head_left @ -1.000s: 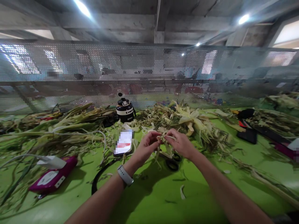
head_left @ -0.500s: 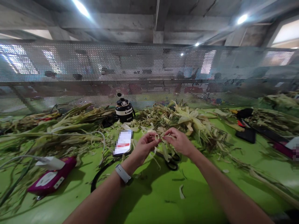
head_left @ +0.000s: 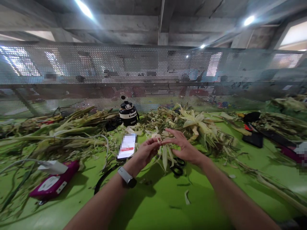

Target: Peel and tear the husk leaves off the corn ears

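My left hand (head_left: 150, 149), with a grey-strapped watch (head_left: 126, 177) on its wrist, is closed in a pinch on a pale corn husk piece (head_left: 156, 137) that looks curled or bunched at the top. Pale green husk strips (head_left: 165, 158) hang below the fingers. My right hand (head_left: 183, 146) is beside it, fingers spread, the fingertips close to the held piece; whether they touch it I cannot tell. Partly under the strips and right hand lie black-handled scissors (head_left: 177, 169) on the green table (head_left: 163, 204).
A phone (head_left: 127, 147) with a lit screen lies left of my hands, a black-and-white bottle (head_left: 128, 114) behind it. Husk heaps (head_left: 199, 123) line the back, below a perforated metal screen (head_left: 148, 64). A purple power strip (head_left: 55, 182) with a white charger is at left, a dark phone (head_left: 253, 139) at right.
My right hand has gone from a pinch at the husk piece to spread fingers. My left hand keeps its hold, turned slightly, and the hanging strips show more.
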Motion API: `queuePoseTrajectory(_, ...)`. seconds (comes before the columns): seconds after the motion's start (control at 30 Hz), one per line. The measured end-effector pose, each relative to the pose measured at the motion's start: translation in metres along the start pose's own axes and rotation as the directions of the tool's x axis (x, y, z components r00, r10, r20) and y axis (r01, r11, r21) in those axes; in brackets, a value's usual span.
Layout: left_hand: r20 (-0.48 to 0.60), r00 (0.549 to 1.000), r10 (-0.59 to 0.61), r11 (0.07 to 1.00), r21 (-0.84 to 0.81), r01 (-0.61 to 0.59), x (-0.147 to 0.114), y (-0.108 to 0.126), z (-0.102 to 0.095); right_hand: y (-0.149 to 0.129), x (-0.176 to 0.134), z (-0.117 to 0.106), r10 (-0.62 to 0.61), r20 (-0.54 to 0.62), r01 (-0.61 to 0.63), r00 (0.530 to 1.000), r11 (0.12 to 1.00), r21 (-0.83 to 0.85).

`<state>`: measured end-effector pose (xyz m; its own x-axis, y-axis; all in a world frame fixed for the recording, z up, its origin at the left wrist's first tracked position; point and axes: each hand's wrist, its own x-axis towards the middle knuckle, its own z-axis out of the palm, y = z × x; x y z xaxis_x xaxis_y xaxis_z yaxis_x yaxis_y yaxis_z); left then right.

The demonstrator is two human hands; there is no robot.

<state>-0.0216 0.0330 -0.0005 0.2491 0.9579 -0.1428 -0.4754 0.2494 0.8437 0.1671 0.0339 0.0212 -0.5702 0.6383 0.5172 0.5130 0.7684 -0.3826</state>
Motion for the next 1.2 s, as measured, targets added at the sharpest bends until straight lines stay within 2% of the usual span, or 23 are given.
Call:
queuePoseTrajectory(0.17,0.048,0.999,-0.001,0.999,0.033,-0.001,0.001,-0.003,-0.002,0.005,0.0,-0.001,-0.022,0.006,0.021,1.0,0.985,0.172)
queuePoseTrajectory(0.33,0.078,0.997,0.009,0.998,0.069,-0.014,0.003,-0.004,-0.005,-0.001,0.0,-0.005,0.045,0.072,-0.066,0.996,0.946,0.319)
queuePoseTrajectory(0.43,0.073,0.997,0.008,0.995,0.102,-0.016,0.003,-0.006,-0.005,-0.005,0.001,0.0,0.153,-0.029,-0.13,0.988,0.914,0.384)
queuePoseTrajectory(0.53,0.05,0.998,0.041,0.988,0.145,-0.048,0.002,-0.009,-0.002,-0.005,0.002,0.009,0.268,-0.137,-0.176,0.954,0.865,0.47)
queuePoseTrajectory(0.67,0.003,0.998,0.058,0.98,0.188,-0.058,-0.001,-0.01,0.003,-0.005,0.002,0.017,0.356,-0.178,-0.204,0.917,0.805,0.558)
queuePoseTrajectory(0.8,0.013,0.998,0.064,0.976,0.209,-0.066,-0.002,-0.01,0.006,-0.008,0.002,0.014,0.305,-0.103,-0.24,0.947,0.882,0.405)
queuePoseTrajectory(0.9,0.008,0.996,0.094,0.972,0.214,-0.094,-0.002,-0.01,0.006,-0.01,0.002,0.011,0.269,-0.11,-0.235,0.957,0.94,0.249)
queuePoseTrajectory(1.13,0.017,0.986,0.167,0.934,0.317,-0.163,-0.003,-0.01,0.007,-0.008,0.002,0.011,0.205,-0.163,-0.194,0.965,0.978,0.082)
queuePoseTrajectory(1.2,0.034,0.981,0.193,0.924,0.331,-0.193,-0.002,-0.011,0.006,-0.008,0.002,0.011,0.197,-0.142,-0.19,0.97,0.98,0.064)
